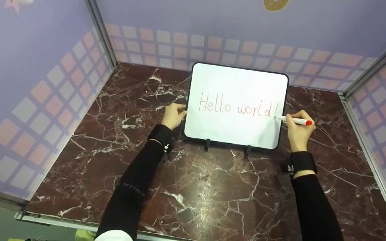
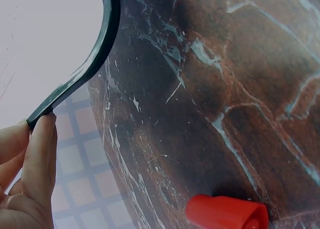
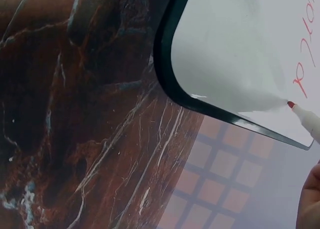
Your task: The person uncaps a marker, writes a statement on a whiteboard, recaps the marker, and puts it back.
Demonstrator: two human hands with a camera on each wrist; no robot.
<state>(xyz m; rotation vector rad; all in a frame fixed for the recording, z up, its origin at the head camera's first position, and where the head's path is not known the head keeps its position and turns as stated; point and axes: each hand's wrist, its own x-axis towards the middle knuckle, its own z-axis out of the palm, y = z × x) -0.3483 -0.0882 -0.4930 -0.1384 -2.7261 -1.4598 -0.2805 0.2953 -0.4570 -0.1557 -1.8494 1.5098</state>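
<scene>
A small black-framed whiteboard [image 1: 233,130] stands tilted back on two feet, with "Hello world!" [image 1: 213,103] handwritten across it in red. My left hand [image 1: 173,115] pinches the board's left edge between thumb and fingers, close up in the left wrist view. In my right hand [image 1: 299,132] is a white marker [image 1: 295,119] with a red end, its red tip at the foot of the exclamation mark. The right wrist view shows this tip at the board surface; most of the hand is cut off there. A red marker cap [image 2: 225,212] appears apart from the left fingers.
The board stands on a dark red marbled tabletop [image 1: 206,194]. Purple panels with pink and white checks [image 1: 233,47] enclose the back and both sides. Something yellow-green [image 1: 84,235] shows below the table's front edge.
</scene>
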